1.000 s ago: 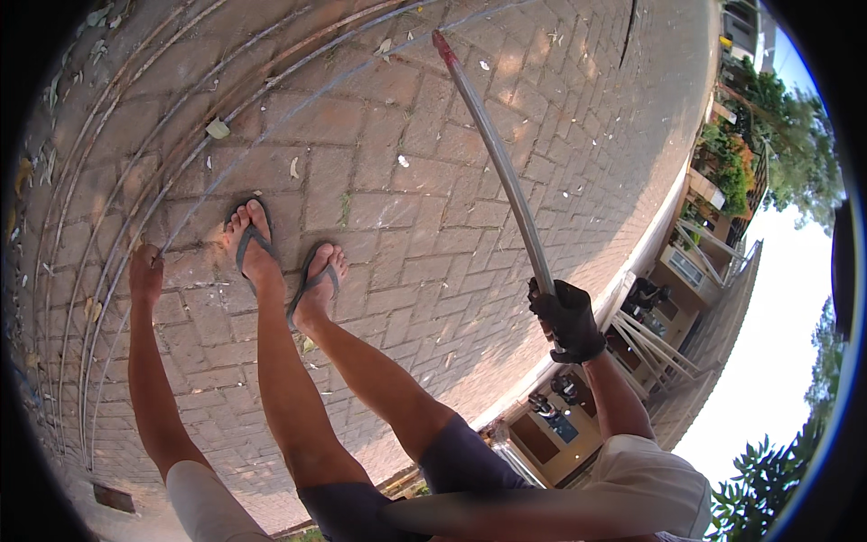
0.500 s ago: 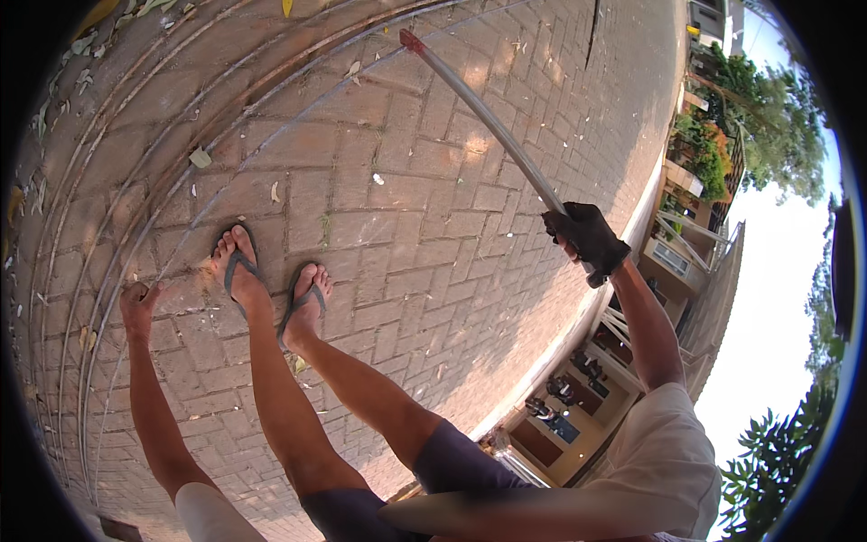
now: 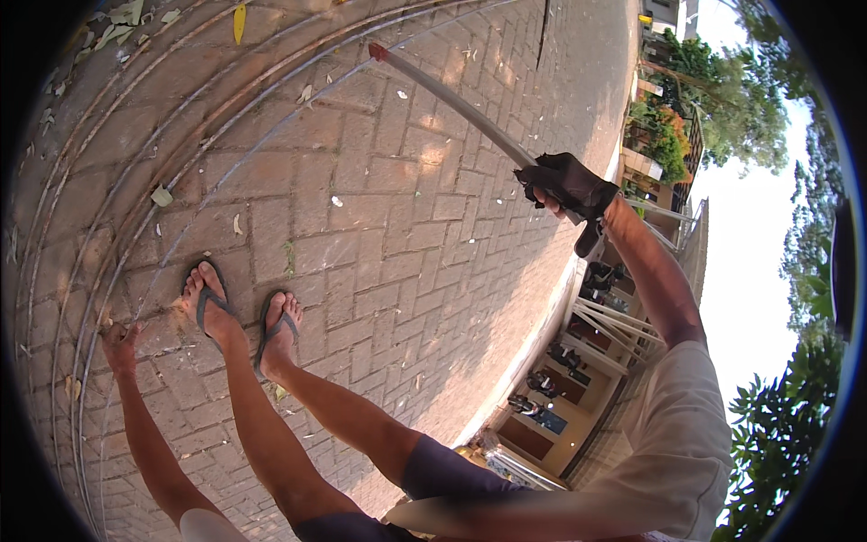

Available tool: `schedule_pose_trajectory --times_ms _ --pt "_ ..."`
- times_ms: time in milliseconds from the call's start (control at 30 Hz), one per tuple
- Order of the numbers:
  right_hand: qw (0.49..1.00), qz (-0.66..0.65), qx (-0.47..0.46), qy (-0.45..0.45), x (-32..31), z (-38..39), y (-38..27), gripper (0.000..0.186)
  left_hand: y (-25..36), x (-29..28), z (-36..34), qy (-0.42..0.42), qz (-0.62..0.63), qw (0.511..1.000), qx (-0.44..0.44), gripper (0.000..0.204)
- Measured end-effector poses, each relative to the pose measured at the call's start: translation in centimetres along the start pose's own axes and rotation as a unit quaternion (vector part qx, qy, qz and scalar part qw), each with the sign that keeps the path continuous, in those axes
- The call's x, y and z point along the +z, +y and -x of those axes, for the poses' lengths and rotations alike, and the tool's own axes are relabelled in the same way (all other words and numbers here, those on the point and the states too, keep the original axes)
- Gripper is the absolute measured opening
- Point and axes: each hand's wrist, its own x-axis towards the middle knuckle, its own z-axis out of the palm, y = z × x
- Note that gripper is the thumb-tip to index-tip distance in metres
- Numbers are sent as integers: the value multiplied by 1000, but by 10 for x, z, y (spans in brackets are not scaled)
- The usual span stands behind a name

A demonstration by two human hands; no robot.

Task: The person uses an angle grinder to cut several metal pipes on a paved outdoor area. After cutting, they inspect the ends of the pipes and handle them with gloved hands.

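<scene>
My right hand (image 3: 567,188), in a black glove with bare fingertips, is closed around one end of a long grey metal pipe (image 3: 465,111). That pipe slants up and left to a red tip (image 3: 377,52), which appears over the thin metal rods on the ground. At the lower left, my bare left hand (image 3: 120,350) reaches down to the paving. Its fingers look closed around a thin metal rod (image 3: 230,172), partly hidden by the hand. My feet in dark flip-flops (image 3: 209,303) stand just right of that hand.
Several long curved metal rods (image 3: 99,212) sweep along the left side and top of the brick paving (image 3: 361,244). Dry leaves (image 3: 117,36) are scattered there. Low buildings (image 3: 542,415), parked motorbikes (image 3: 542,384) and trees (image 3: 722,99) stand off to the right.
The view has shifted, moving the ground and feet left and down in the picture. My right hand has risen with the pipe's near end. My left hand remains by the same rod.
</scene>
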Motion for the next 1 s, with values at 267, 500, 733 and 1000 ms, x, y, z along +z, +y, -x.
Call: schedule_pose_trajectory --times_ms 267,500,733,1000 --pt "985 -168 -27 -35 19 20 -41 18 -55 25 -16 130 -96 986 44 48" --pt "994 -89 38 52 58 31 -62 21 -9 -10 -6 4 0 998 -64 50" --pt "991 -111 53 48 82 26 -49 22 8 -9 3 2 -47 997 -57 52" --pt "994 -93 29 39 61 16 -24 23 -11 9 11 10 87 992 -88 49"
